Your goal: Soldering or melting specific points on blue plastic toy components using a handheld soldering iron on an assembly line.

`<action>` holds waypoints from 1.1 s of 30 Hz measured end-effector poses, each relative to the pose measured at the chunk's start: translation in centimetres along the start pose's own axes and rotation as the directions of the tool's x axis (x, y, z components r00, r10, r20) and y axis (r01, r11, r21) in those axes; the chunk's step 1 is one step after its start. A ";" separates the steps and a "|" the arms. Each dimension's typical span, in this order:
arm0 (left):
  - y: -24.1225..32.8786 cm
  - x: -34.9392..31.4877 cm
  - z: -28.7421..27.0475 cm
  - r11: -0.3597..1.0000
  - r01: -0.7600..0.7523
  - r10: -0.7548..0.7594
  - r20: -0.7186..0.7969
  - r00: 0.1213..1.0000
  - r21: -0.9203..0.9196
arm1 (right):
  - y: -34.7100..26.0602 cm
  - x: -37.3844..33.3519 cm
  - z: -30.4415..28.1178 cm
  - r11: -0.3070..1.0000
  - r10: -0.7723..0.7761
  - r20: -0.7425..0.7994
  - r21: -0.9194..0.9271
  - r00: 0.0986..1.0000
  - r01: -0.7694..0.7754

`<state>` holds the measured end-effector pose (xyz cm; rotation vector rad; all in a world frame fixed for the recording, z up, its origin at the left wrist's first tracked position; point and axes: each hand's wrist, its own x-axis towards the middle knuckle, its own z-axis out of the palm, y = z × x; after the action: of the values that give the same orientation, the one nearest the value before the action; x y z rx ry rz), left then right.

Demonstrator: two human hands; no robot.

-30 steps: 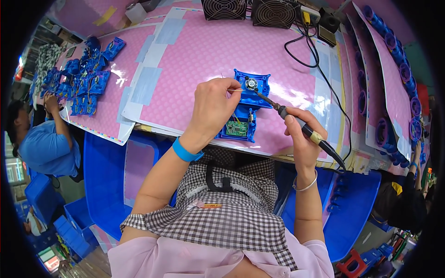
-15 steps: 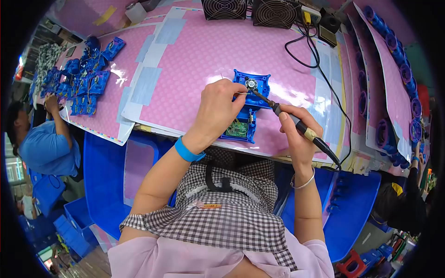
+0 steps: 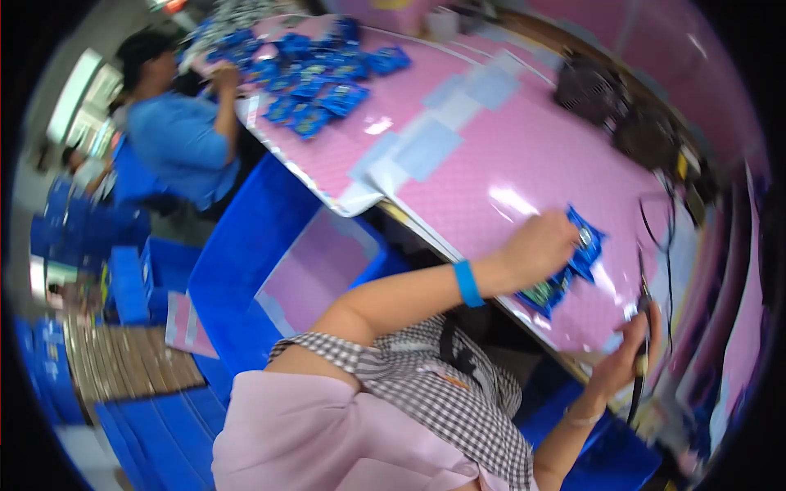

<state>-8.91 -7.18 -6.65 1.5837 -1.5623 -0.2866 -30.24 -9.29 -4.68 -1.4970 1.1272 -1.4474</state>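
Note:
My right hand (image 3: pixel 624 348) is closed around the handle of a soldering iron (image 3: pixel 643 296), its tip pointing away from me over the table. The iron is clear of the blue plastic housing (image 3: pixel 588 260), which has a round silver speaker in it. My left hand (image 3: pixel 536 250) is at the housing's left side, fingers bent together; what they pinch is hidden by blur. Beside the hand, nearer me, lies a second blue housing part with a green circuit board (image 3: pixel 540 292).
Many blue housings (image 3: pixel 311 82) lie heaped at the far left, where a person in a blue shirt (image 3: pixel 176 139) works. Two dark fans (image 3: pixel 591 92) stand at the back. A black cord (image 3: pixel 647 221) loops on the right. Blue bins (image 3: pixel 237 245) stand below the table edge.
The view has swung left and tilted. My right hand has drawn the soldering iron away from the speaker to the right. My left hand stays by the housing.

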 end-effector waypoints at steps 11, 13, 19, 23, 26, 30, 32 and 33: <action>-0.3 0.4 0.6 0.996 0.053 -0.055 -0.026 0.998 -0.069 | -0.5 -0.3 -0.6 0.998 0.054 0.188 0.025 0.981 -0.060; -0.1 0.5 0.3 0.995 0.078 -0.078 0.009 0.997 -0.057 | -1.1 -0.6 -0.4 0.992 0.106 0.133 -0.080 0.986 -0.096; 0.2 0.2 -2.4 0.989 -0.098 0.072 -0.220 0.973 -0.113 | -1.8 -1.2 2.1 0.901 -0.254 0.514 -0.183 0.819 0.394; -2.8 -3.3 -7.8 0.671 0.153 -0.346 -0.124 0.930 -0.726 | -0.3 -2.0 3.9 0.855 0.040 0.719 -0.384 0.694 0.348; -4.7 -7.6 -11.3 0.734 0.176 -0.542 -0.410 0.733 -0.656 | 0.5 -1.5 7.0 0.839 -0.134 0.749 -0.262 0.648 0.476; -5.7 -9.6 -13.6 0.677 0.137 -0.663 -0.520 0.538 -0.723 | -0.2 0.6 18.2 0.894 -0.216 0.778 -0.086 0.590 0.440; -6.1 -9.2 -13.7 0.637 0.106 -0.697 -0.511 0.504 -0.764 | -1.1 1.7 25.5 0.870 -0.363 0.751 0.062 0.551 0.488; -6.4 -9.1 -13.6 0.675 0.047 -0.623 -0.535 0.571 -0.736 | -1.7 2.1 28.0 0.898 -0.348 0.760 0.102 0.548 0.428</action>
<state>3.28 5.42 -6.66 1.1630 -0.3440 -0.2918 -2.32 -12.33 -4.49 -2.2334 0.3249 -0.8063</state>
